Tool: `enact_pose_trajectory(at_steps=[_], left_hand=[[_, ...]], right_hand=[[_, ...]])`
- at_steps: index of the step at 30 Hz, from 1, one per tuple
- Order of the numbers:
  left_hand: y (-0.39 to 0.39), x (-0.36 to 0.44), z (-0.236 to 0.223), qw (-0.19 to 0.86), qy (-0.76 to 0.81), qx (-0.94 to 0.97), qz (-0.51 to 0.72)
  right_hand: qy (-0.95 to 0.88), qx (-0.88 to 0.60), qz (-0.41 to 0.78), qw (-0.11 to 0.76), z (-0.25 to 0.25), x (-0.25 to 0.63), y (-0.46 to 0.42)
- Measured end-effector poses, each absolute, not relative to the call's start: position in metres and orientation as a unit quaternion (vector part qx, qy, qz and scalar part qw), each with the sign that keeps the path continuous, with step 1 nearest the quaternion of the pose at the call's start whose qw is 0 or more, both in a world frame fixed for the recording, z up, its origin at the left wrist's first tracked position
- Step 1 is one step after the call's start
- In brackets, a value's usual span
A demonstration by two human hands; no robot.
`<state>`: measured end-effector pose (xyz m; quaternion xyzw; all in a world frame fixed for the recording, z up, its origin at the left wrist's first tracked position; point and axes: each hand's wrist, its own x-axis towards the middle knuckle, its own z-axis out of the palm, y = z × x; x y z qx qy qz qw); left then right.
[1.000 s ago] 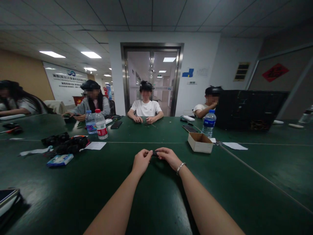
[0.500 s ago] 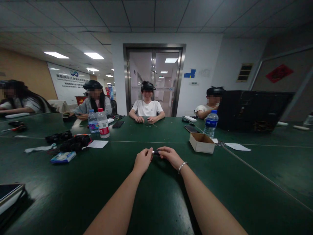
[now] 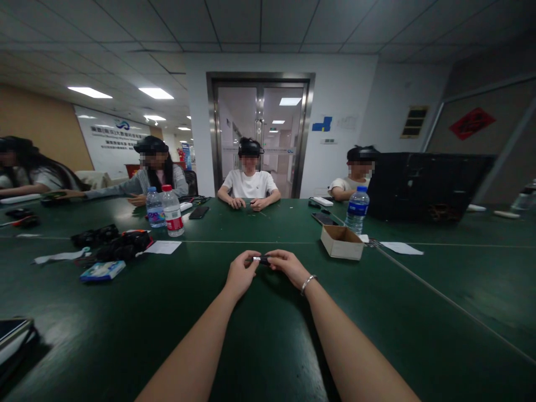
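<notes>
black piece (image 3: pixel 263 261), left of the box (image 3: pixel 341 250) — left hand (image 3: pixel 242 273) and right hand (image 3: pixel 292 269) pinching it; handling step, next likely needing steadiness.

An office meeting area, marked by a green conference table (image 3: pixel 268 329), steel-framed glass double doors (image 3: pixel 260 109) at 12 o'clock and a company-logo sign (image 3: pixel 113 145) at 10 o'clock.
</notes>
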<state>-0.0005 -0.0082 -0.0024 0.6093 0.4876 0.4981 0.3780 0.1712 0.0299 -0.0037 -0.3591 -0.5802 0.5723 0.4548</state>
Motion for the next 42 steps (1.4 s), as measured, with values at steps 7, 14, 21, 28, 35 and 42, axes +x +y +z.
enact_pose_trajectory(at_steps=[7,14,21,28,35,42], left_hand=[[-0.007,-0.002,-0.003,0.369,0.501,0.611,0.489],[-0.009,0.000,0.001,0.366,0.521,0.596,0.490],[-0.004,0.001,-0.006,0.368,0.525,0.584,0.498],[-0.002,0.001,-0.009,0.368,0.543,0.577,0.487],[-0.007,0.003,-0.006,0.355,0.499,0.605,0.510],[-0.009,0.002,-0.002,0.361,0.507,0.603,0.499]], right_hand=[[-0.590,-0.355,0.567,0.452,-0.003,0.171,0.028],[-0.594,-0.355,0.562,0.453,-0.004,0.170,0.030],[-0.593,-0.338,0.567,0.461,0.000,0.169,0.025],[-0.590,-0.336,0.571,0.460,-0.001,0.170,0.026],[-0.590,-0.335,0.577,0.455,-0.004,0.170,0.029],[-0.598,-0.343,0.570,0.448,-0.004,0.171,0.030]])
